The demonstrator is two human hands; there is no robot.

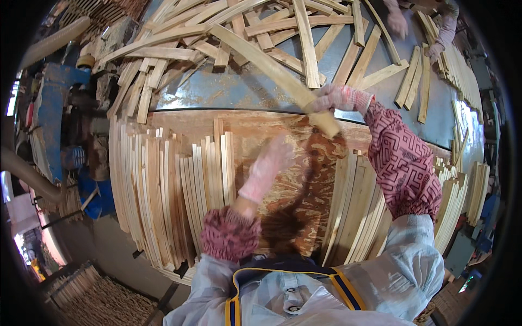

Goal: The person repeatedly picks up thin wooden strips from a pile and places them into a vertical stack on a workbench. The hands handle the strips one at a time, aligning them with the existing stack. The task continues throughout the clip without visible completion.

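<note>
A long pale wooden plank (272, 76) slants from the back of the metal table down toward me. My right hand (340, 99), in a pink-stained glove and patterned sleeve, grips it close to its near end, above the plywood board (285, 195). Below and left of it my left hand (272, 163), in a similar glove, is blurred, fingers stretched out with nothing in them, over the bare plywood. Rows of upright-edged wooden strips (174, 201) lie side by side left of that bare part, with more strips (353, 212) on the right.
Many loose boards (307, 49) lie crisscrossed on the metal table (206, 92). Another person's gloved hands (397, 22) are at the back right beside more strips. Blue machinery (51, 108) and a hose (38, 179) stand at the left; a wood stack (103, 293) is at the lower left.
</note>
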